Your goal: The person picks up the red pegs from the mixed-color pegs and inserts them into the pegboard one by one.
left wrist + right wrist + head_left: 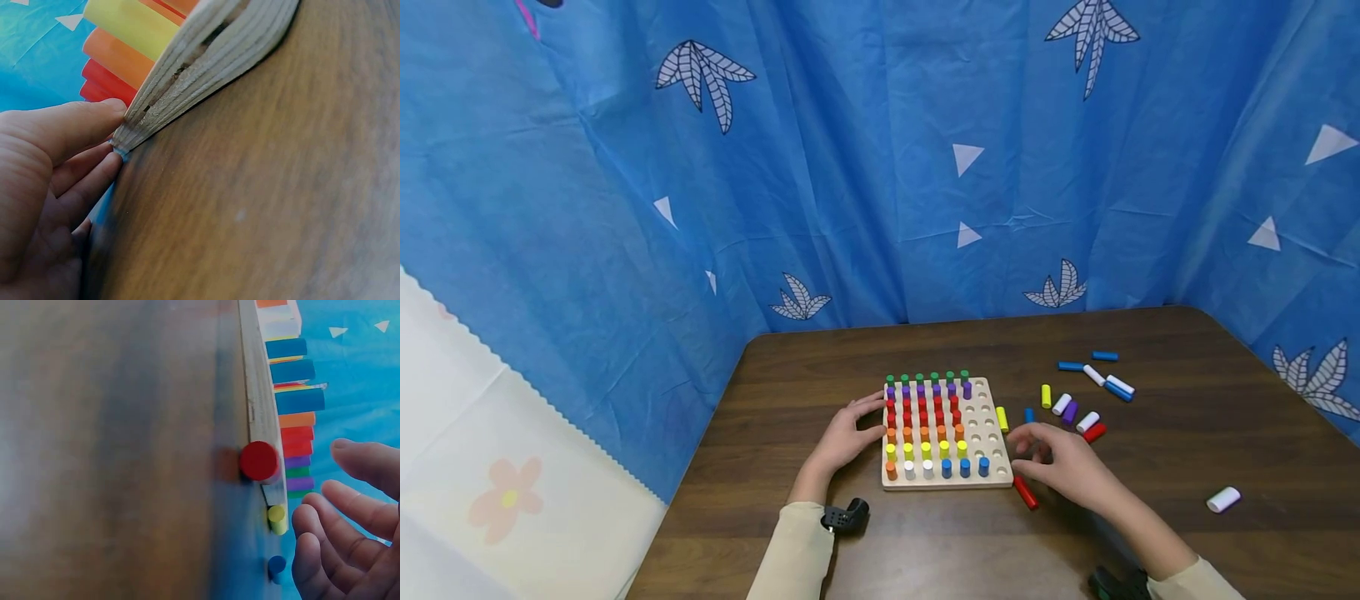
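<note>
A wooden pegboard (951, 477) stands on the table, with rows of green, purple, red, orange, yellow, white and blue pegs upright in its holes. Its right-hand columns show bare holes. My left hand (842, 437) touches the board's left edge, thumb and fingers spread along it; up close, the thumb (81, 125) meets the upper rim. Just right of the board hovers my right hand (1063, 462), fingers loosely bent and nothing between them. Below it lies a red peg (1026, 492). A yellow peg (1002, 419) lies against the board's right side, and a blue peg (1029, 415) lies near the fingers.
Loose yellow, white, purple, blue and red pegs lie scattered on the table to the right, including a purple peg (1070, 412) and another red peg (1094, 432). A lone white peg (1223, 499) lies farther right. A blue curtain (925, 183) hangs behind the table (820, 358).
</note>
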A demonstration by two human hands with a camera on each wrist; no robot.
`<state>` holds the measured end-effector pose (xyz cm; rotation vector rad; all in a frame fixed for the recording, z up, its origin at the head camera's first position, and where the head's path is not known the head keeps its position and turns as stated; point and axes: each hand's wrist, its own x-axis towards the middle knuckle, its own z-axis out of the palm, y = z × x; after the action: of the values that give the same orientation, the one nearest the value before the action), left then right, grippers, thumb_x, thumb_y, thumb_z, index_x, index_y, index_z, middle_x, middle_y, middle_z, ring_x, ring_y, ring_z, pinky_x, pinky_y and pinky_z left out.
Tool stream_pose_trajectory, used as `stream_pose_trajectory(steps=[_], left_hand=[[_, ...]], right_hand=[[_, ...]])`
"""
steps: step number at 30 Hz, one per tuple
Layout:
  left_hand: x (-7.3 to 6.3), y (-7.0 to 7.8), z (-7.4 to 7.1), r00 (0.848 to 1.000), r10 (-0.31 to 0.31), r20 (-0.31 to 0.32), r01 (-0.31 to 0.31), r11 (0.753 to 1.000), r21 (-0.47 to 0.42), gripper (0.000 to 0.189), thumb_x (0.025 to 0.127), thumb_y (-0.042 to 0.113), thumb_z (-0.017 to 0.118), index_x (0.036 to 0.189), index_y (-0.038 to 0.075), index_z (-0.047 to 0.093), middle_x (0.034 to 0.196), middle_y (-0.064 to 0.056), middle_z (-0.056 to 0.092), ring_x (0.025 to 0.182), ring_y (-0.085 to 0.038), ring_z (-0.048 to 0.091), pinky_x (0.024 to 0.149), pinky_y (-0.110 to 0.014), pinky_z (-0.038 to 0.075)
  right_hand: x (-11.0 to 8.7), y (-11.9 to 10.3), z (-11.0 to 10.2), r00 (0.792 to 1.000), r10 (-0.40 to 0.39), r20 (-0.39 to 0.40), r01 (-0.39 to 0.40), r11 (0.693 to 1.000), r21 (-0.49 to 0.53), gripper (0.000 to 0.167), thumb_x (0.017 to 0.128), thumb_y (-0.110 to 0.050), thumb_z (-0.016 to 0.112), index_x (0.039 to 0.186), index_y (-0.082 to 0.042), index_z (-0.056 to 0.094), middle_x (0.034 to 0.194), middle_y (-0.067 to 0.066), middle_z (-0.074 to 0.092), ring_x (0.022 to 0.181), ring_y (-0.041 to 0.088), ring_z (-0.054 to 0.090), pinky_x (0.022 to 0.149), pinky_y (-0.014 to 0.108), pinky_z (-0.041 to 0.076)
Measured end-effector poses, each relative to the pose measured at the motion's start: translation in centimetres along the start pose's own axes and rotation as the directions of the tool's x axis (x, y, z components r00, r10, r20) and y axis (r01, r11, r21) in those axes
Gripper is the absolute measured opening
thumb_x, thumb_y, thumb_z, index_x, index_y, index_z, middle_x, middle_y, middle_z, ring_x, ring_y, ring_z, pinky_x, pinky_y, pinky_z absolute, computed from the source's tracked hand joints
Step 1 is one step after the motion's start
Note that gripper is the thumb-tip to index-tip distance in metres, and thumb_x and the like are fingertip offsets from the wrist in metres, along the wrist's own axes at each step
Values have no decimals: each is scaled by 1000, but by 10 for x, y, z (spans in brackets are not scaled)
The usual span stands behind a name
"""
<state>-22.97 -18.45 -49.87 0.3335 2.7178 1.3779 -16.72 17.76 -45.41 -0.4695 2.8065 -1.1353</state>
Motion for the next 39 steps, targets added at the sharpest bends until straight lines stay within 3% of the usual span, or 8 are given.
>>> stream_pose_trajectory(steps=[15, 22, 39], left_hand=[[0, -1, 0, 1000, 3, -6, -3, 1000, 3, 49, 94, 28, 69, 141, 23, 58, 157, 8, 44, 152, -29, 30, 120, -60, 29], [0, -1, 0, 1000, -18, -5, 18, 1000, 5, 50, 94, 29, 69, 142, 24, 58, 158, 8, 43, 153, -31, 28, 120, -63, 25], [-1, -1, 1, 1000, 0, -4, 0, 1000, 1, 50, 94, 27, 69, 142, 21, 58, 157, 8, 43, 152, -30, 30, 119, -60, 30]], right_hand=[[-8, 5, 5, 996, 72, 56, -73, 997, 8, 33, 83, -23, 81, 111, -10, 68, 91, -1, 64, 70, 9, 53, 57, 22, 47], [-10, 8, 8, 999, 13, 45, -13, 1000, -8, 35, 80, -22, 83, 108, -8, 68, 88, -2, 64, 66, 6, 52, 56, 21, 46], [-11, 9, 10, 998, -24, 55, 26, 999, -45, 20, 81, -15, 82, 97, -12, 71, 81, -4, 62, 64, 2, 50, 56, 20, 44]])
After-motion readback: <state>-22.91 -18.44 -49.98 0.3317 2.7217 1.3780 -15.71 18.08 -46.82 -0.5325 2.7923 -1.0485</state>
